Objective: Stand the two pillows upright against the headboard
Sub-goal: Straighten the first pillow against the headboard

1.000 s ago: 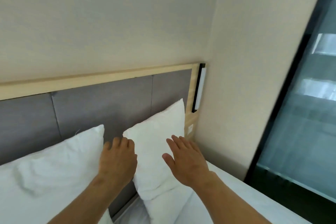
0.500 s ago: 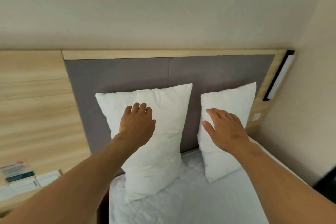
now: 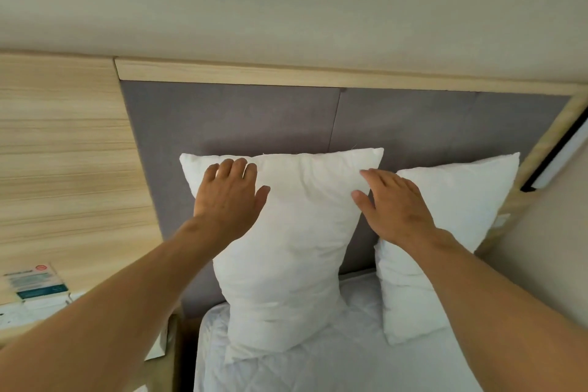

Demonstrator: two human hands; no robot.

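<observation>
Both pillows already stand on end on the bed (image 3: pixel 334 369), backs to the grey headboard (image 3: pixel 254 118). The left pillow (image 3: pixel 286 248) fills the middle of the scene; the right pillow (image 3: pixel 451 216) sits at about three o'clock from it, just beside it with a strip of headboard showing between. The left hand (image 3: pixel 227 200) lies flat and spread on the left pillow's upper corner at ten o'clock, fingers curling over the top edge. The right hand (image 3: pixel 394 210), also spread, presses the same pillow's upper right corner, clamped on nothing. I'd say this is the final squaring-up. Next calls for a light pat, then letting go without tipping either pillow.
</observation>
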